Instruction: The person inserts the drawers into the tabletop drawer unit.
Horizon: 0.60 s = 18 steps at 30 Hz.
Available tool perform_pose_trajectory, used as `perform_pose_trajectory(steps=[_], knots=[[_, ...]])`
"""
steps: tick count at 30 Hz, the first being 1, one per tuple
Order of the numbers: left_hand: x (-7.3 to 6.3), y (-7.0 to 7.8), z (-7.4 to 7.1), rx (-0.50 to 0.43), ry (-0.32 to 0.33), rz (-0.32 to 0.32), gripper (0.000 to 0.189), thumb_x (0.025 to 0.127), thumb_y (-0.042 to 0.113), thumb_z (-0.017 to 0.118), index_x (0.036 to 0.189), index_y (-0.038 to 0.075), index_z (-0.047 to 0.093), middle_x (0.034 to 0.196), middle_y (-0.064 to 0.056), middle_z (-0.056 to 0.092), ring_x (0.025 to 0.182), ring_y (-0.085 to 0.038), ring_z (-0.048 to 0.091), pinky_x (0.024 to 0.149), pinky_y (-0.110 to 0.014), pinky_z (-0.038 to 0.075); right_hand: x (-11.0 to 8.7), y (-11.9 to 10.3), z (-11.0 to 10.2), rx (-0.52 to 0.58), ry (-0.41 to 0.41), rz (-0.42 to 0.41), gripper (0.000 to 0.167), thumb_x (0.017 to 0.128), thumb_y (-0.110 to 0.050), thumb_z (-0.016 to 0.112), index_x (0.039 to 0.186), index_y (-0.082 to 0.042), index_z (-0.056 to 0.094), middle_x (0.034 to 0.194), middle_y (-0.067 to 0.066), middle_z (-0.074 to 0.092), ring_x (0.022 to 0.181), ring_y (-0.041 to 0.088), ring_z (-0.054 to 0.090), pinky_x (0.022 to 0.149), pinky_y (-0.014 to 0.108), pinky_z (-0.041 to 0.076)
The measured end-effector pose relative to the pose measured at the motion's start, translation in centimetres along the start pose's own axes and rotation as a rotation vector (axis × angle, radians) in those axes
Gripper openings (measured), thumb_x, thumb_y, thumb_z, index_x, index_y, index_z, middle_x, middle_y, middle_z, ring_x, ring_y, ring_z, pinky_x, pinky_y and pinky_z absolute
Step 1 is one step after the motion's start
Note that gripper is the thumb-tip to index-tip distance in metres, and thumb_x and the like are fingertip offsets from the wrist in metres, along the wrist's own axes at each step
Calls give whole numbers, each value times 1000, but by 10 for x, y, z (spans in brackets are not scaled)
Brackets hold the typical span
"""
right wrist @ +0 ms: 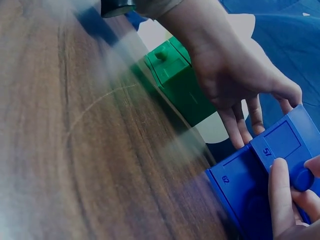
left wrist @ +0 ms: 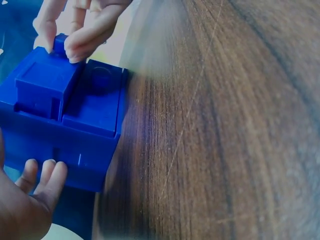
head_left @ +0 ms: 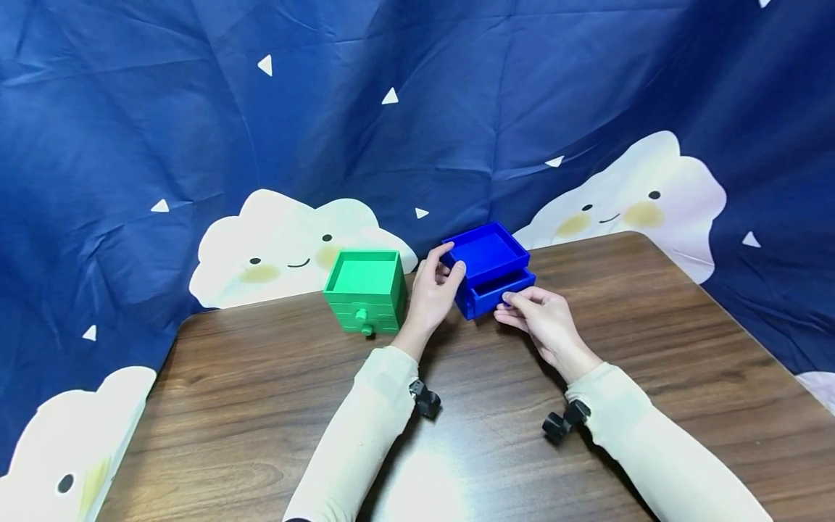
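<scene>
A small blue drawer box (head_left: 485, 254) with an open-topped tray above stands on the table, one drawer (head_left: 502, 286) pulled partly out of its front. My right hand (head_left: 544, 319) pinches the knob (right wrist: 302, 179) of that drawer between thumb and fingers. On the other side, my left hand (head_left: 433, 293) rests against the box's left wall, several fingertips pressing it low down in the left wrist view. Its thumb is by the top front corner. A second drawer front, marked 62 (right wrist: 226, 179), sits closed below the pulled one. The drawer's inside is only partly visible.
A green drawer box (head_left: 365, 290) with round knobs stands left of my left hand, its drawers closed. The wooden table (head_left: 261, 406) ends at a blue curtain (head_left: 404, 145) with white clouds. Black cameras (head_left: 427, 400) sit on both wrists.
</scene>
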State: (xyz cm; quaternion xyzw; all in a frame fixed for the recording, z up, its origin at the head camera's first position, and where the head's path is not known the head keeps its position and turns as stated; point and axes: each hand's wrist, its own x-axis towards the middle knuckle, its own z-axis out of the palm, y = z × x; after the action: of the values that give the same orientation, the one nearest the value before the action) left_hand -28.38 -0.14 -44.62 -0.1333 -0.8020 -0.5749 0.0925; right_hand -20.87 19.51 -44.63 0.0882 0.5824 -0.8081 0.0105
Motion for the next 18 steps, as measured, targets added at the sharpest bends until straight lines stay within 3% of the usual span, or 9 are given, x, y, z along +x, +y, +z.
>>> perform_pose_trajectory(steps=[8, 13, 18], knots=[[0, 3, -1, 7, -1, -5, 46, 105, 30, 66, 150, 23, 62, 110, -15, 62, 91, -15, 60, 85, -28, 54, 10, 0, 4, -13, 1, -5, 17, 105, -2, 65, 89, -6, 70, 80, 4, 78, 75, 11, 79, 80, 27, 66], [0, 4, -1, 0, -9, -12, 46, 105, 28, 67, 150, 22, 63, 114, -20, 62, 89, -13, 59, 85, -26, 53, 16, 0, 6, -44, -1, 4, 8, 106, -4, 65, 102, 3, 68, 79, 4, 79, 74, 10, 79, 80, 26, 66], [0, 3, -1, -6, -6, -9, 45, 105, 27, 67, 149, 22, 64, 113, -20, 62, 89, -11, 58, 85, -26, 53, 23, -1, 9, -62, -7, 26, 12, 107, -4, 62, 109, 8, 63, 78, 3, 78, 72, 10, 79, 78, 25, 66]])
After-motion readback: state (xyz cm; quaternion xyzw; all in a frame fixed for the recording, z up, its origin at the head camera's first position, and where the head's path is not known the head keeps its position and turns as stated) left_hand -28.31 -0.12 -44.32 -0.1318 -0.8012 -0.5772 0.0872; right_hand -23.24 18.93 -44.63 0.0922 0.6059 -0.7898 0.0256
